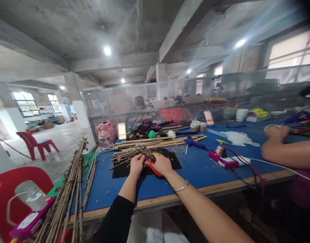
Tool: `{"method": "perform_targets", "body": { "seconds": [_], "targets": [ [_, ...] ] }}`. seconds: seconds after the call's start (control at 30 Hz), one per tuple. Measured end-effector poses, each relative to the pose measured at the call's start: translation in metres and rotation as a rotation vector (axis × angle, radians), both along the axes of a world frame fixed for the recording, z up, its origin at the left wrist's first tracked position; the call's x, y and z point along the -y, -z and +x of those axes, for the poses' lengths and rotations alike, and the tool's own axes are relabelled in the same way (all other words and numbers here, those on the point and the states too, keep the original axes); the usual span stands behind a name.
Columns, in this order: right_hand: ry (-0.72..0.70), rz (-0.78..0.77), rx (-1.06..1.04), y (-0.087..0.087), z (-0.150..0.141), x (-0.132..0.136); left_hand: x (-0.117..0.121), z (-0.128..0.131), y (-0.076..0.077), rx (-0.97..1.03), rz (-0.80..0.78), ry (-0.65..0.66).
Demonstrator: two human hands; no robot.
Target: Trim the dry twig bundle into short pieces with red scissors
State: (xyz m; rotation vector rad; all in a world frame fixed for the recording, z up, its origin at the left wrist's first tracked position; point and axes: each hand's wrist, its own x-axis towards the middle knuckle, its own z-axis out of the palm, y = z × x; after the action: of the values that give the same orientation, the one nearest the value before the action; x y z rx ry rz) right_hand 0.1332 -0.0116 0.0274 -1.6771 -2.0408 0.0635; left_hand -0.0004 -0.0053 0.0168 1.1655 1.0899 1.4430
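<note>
My left hand (136, 164) is closed, fingertips pinching a thin brown twig (146, 152) above the blue tabletop. My right hand (163, 164) is wrapped round scissors (155, 171) with red and yellow handles, close against the left fingertips. The blades are mostly hidden by the hands and twigs. Under both hands lies a black cloth (173, 159), with a heap of short cut sticks (123, 157) on it. Longer pale sticks (170, 141) lie just behind.
A bundle of long twigs (71, 179) leans over the table's left end. To the right are a blue glue gun (195, 143), a purple power strip (224, 160) and cables. A perforated metal screen (114, 101) stands behind. A co-worker's arm (288, 152) reaches in from the right.
</note>
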Motion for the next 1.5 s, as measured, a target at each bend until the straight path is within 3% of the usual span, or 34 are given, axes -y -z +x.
{"method": "perform_targets", "body": {
  "seconds": [0.27, 0.7, 0.9, 1.13, 1.5],
  "targets": [
    [0.021, -0.056, -0.002, -0.003, 0.000, 0.002, -0.004, -0.003, 0.006, -0.141, -0.034, -0.097],
    [0.026, -0.076, 0.025, -0.005, 0.001, 0.001, -0.005, -0.004, 0.006, -0.151, -0.049, -0.142],
    [0.007, -0.041, 0.030, -0.003, 0.000, 0.002, -0.002, -0.002, 0.002, -0.031, -0.050, -0.103],
    [-0.021, 0.014, 0.027, -0.003, -0.001, 0.002, 0.001, -0.001, -0.001, -0.048, -0.016, -0.055],
    [-0.023, -0.069, -0.002, -0.002, 0.000, 0.001, -0.002, -0.002, 0.001, -0.035, 0.008, -0.056]
  ]
}}
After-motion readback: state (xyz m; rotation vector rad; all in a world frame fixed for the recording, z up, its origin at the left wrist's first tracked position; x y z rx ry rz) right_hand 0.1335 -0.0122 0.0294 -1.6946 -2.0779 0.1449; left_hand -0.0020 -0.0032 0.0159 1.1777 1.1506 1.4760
